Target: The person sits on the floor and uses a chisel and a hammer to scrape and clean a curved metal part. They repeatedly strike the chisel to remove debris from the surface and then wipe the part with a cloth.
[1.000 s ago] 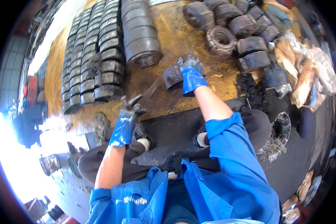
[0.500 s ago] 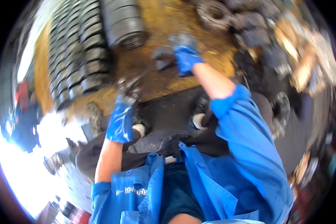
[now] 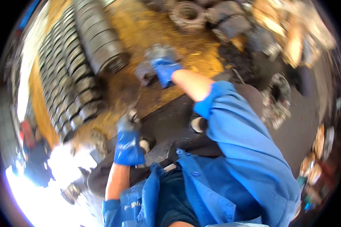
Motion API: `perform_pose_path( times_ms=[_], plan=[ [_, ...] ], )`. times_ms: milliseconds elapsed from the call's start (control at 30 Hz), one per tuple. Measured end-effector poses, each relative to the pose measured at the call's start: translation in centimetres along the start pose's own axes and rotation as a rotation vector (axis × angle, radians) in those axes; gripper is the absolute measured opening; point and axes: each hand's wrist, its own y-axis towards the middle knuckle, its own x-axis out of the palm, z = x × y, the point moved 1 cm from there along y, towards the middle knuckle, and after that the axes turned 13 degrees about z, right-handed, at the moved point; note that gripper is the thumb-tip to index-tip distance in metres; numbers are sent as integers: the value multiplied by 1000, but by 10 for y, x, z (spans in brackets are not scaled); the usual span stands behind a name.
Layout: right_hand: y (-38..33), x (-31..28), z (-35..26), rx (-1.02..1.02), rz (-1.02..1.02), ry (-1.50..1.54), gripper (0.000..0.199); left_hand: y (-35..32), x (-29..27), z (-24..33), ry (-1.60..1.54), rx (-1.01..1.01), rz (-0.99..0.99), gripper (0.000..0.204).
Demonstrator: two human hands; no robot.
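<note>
My right hand (image 3: pixel 163 60), in a blue and grey glove, reaches out over the stained yellow-brown work surface (image 3: pixel 140 28). Its fingers curl over a dark, dirty, blocky part (image 3: pixel 145 72) that looks like metal. Closer to my body is my left hand (image 3: pixel 129 132), gloved the same way, with its fingers closed. Something thin and light projects from these fingers toward the dark part, but blur hides what kind of thing it is.
Ribbed dark cylinders (image 3: pixel 70 72) stand in rows at the left, beside a long grey roller (image 3: pixel 98 36). A ring-shaped part (image 3: pixel 188 16) and dark blocks (image 3: pixel 231 20) lie at the far side. A dirty ring (image 3: pixel 278 96) is on the floor at right.
The view has turned, so the cylinders and roller appear tilted and lower. My left hand has drawn back a little toward my body. My right hand stays at the dark part.
</note>
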Motion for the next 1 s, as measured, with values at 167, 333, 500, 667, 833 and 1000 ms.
perform_pose_path(
  times_ms=[167,333,500,667,833,1000],
  plan=[
    [16,38,16,270,51,-23,50,39,7,8,-153,-119,71,32],
    [27,33,6,256,73,-55,47,8,-1,15,64,139,224,24],
    [14,49,12,200,184,-73,45,29,-7,34,70,123,30,32],
    [10,64,23,216,211,-27,45,10,-2,38,255,176,-101,50],
    [17,53,14,203,148,45,44,0,-21,51,288,163,-146,53],
    [15,65,23,150,243,-10,45,27,-56,64,71,12,-167,54]
  ],
)
